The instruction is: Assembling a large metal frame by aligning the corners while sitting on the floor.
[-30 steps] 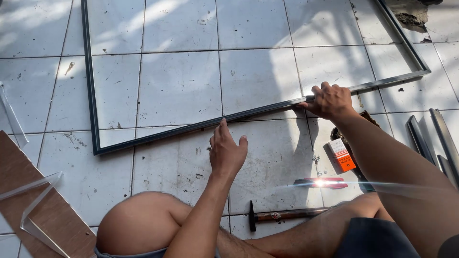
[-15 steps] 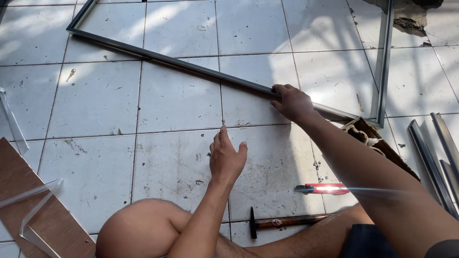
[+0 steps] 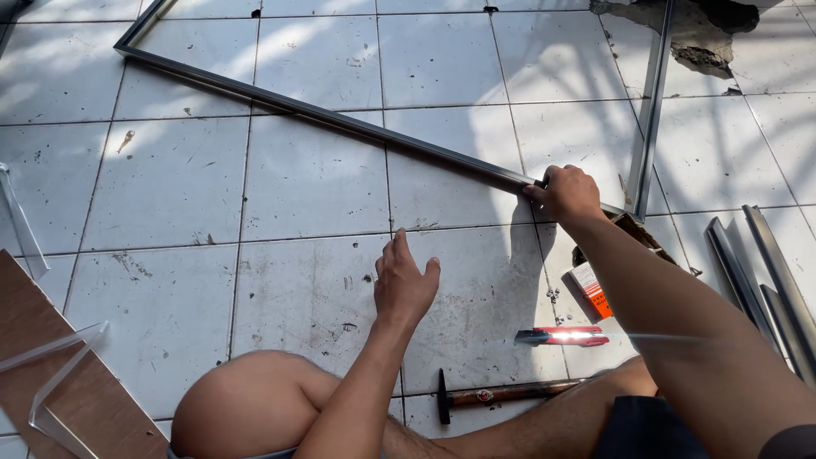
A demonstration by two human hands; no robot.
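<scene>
A large rectangular metal frame [image 3: 323, 115] lies on the white tiled floor [image 3: 170, 178], turned at an angle. My right hand [image 3: 568, 192] grips its near rail close to the right corner. Resting flat on a tile is my left hand [image 3: 403, 283], fingers together and holding nothing, a little in front of the frame and apart from it. My bare knee [image 3: 246, 399] is just below it.
A hammer [image 3: 501, 394] and a red-handled cutter [image 3: 564, 337] lie by my legs. An orange and white box [image 3: 588, 289] sits under my right forearm. Metal strips [image 3: 765, 272] lie at the right, a brown board [image 3: 51, 357] with clear plastic strips at the left. Broken tile [image 3: 705, 38] shows at the top right.
The frame has swung round on the floor, its left end moving away and its right side turning inward, pushed by my right hand. My left hand stayed on the tile.
</scene>
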